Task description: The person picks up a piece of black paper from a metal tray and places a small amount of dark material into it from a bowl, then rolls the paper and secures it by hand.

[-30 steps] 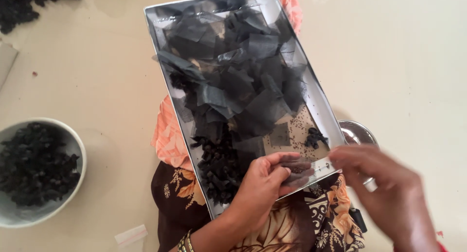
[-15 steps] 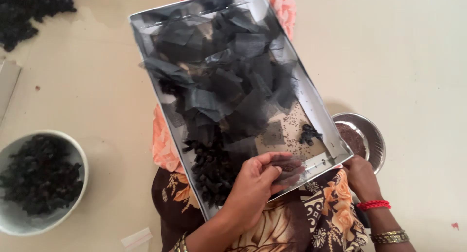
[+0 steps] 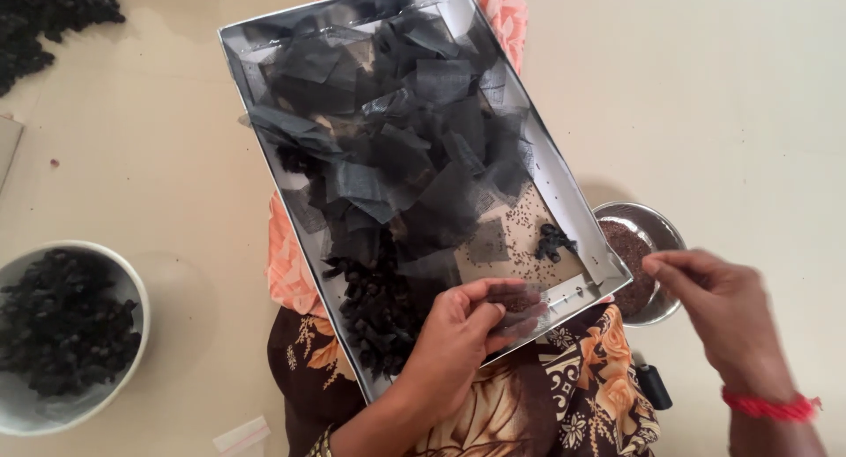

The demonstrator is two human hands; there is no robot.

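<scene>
Left hand [image 3: 458, 334] fingers pinch a mesh square [image 3: 520, 300] over the tray [image 3: 564, 193] – long axis running near-right to far-left; right hand [image 3: 718, 312] pinched over the seed bowl [image 3: 648, 237], contents unclear

bare hands, a red thread bracelet [image 3: 768, 407] on the right wrist, brown floral clothing [image 3: 577, 395].

- The right hand [image 3: 718, 320], low beside the tray's near corner half a second earlier, now sits raised beside the small steel bowl [image 3: 648, 245], fingertips pinched together.
- The bowl's brown seeds, partly hidden before, show more fully.
- The left hand [image 3: 458, 334] now holds a small mesh square [image 3: 520, 300] more tightly closed at the tray's [image 3: 564, 179] near edge.
</scene>
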